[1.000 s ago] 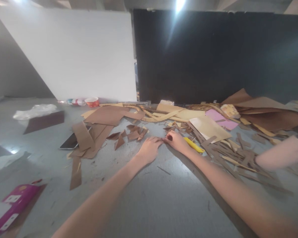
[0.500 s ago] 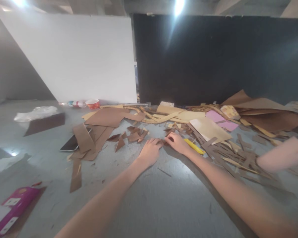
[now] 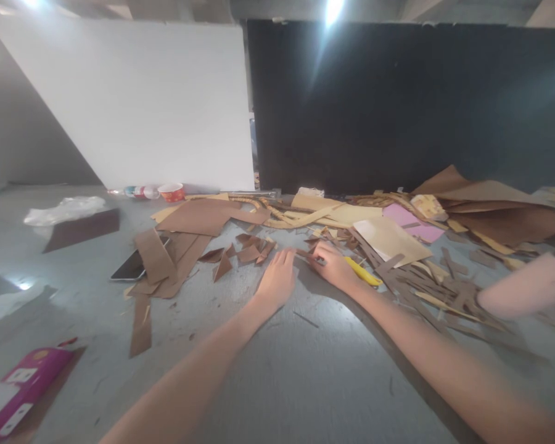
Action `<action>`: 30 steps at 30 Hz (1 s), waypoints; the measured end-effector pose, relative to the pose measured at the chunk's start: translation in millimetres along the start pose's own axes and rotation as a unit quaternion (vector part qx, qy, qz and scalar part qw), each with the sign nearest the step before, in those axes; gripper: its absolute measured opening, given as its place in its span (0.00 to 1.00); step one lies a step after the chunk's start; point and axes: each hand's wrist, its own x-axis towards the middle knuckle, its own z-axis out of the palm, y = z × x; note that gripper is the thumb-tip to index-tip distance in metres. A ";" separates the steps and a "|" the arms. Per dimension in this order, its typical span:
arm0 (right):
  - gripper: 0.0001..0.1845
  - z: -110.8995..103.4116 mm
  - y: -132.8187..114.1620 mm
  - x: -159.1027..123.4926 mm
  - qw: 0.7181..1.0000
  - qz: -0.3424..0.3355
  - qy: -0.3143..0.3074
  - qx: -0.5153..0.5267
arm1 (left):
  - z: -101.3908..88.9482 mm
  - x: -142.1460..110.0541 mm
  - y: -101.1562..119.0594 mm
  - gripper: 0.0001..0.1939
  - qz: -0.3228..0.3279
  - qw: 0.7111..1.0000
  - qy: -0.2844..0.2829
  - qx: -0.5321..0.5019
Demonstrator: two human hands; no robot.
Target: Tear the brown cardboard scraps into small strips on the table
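My right hand (image 3: pixel 332 265) pinches a small brown piece of paper or thin card (image 3: pixel 306 255), raised slightly at its left end. My left hand (image 3: pixel 278 279) lies flat with fingers stretched forward, its fingertips close to that piece; whether they touch it I cannot tell. Just left of my left hand are several small folded brown pieces (image 3: pixel 222 266). A yellow cutter-like tool (image 3: pixel 362 271) rests against the right side of my right hand, partly hidden by the wrist.
Brown strips (image 3: pixel 457 296) are heaped at the right, where another person's arm (image 3: pixel 527 287) reaches in. Brown sheets (image 3: pixel 185 259) partly cover a tablet or phone (image 3: pixel 128 266). A red cup (image 3: pixel 171 192) stands at the back; a purple box (image 3: pixel 32 382) sits at front left.
My left hand's fingers have straightened and drawn slightly apart from my right hand. The brown piece now shows between the hands, held by my right fingers.
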 end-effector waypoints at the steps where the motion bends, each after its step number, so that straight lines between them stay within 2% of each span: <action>1: 0.14 -0.1 -1.0 -0.4 1.000 -0.008 -0.015 -0.012 | 0.3 0.0 -0.4 0.31 0.002 1.000 -0.005 0.004; 5: 0.14 1.5 -1.3 -0.6 0.997 -0.031 -0.062 -0.033 | 2.7 -0.1 -2.8 0.31 0.015 0.999 -0.044 0.024; 11: 0.08 2.2 -2.3 0.2 0.997 -0.050 -0.058 -0.023 | 4.8 1.1 -5.5 0.26 0.023 0.997 -0.067 0.032; 15: 0.10 1.8 -2.8 1.7 0.996 -0.055 -0.067 -0.026 | 3.6 1.9 -4.7 0.28 0.015 0.997 -0.071 0.032; 24: 0.16 9.2 10.9 3.1 0.998 0.007 -0.057 0.036 | -1.4 3.9 -2.2 0.26 0.038 0.994 -0.095 0.040; 30: 0.19 14.3 21.6 2.7 0.996 0.056 -0.062 0.018 | -0.1 2.7 -0.8 0.23 0.046 0.993 -0.093 0.057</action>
